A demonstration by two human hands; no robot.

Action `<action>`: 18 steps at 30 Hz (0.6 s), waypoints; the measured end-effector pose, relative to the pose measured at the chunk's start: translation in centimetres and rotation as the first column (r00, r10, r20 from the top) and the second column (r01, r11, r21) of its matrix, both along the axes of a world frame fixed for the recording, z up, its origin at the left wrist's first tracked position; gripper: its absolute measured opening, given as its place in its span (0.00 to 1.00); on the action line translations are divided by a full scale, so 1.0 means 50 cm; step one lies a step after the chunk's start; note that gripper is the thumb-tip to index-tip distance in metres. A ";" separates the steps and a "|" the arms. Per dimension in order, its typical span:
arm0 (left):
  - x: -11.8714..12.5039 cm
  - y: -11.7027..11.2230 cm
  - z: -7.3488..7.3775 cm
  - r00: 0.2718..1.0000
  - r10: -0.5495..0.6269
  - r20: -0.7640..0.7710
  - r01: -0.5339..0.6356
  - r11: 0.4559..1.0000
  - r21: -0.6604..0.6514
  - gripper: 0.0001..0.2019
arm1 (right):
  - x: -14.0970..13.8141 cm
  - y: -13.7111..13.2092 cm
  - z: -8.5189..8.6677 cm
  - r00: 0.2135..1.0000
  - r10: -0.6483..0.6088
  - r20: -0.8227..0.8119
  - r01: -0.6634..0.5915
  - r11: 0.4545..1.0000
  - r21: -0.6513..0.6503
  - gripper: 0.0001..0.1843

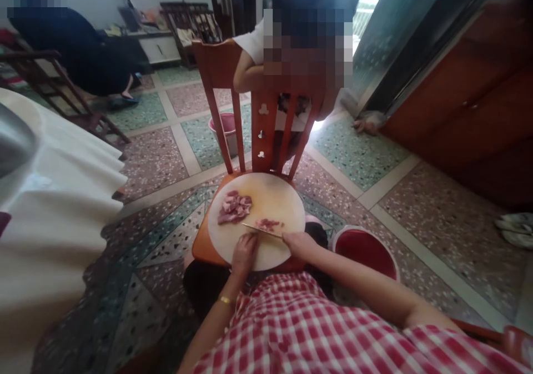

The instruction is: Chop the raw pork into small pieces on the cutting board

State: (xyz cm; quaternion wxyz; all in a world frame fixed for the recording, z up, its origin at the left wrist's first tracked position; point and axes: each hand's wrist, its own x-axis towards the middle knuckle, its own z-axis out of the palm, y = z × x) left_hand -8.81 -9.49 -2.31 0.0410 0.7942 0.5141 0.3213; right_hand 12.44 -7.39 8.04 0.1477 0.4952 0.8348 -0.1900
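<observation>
Two pink meat heaps, thin knife

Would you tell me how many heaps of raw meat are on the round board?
2. The larger heap of pink raw meat lies on the round pale cutting board's left part; the smaller heap lies mid-board, just beyond the slim knife.

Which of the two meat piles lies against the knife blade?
The smaller pile, mid-board, just behind the knife; the larger pile lies apart at the left of the cutting board.
</observation>
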 end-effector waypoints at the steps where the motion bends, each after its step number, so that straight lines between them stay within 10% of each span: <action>1: 0.000 0.000 0.002 1.000 -0.002 -0.002 0.002 1.000 0.000 0.10 | 0.012 -0.006 0.003 0.999 -0.030 0.027 0.030 1.000 0.011 0.14; 18: -0.004 -0.004 -0.012 1.000 0.003 0.008 -0.003 1.000 0.027 0.09 | -0.128 0.019 0.010 0.987 0.081 -0.137 -0.076 0.996 0.037 0.20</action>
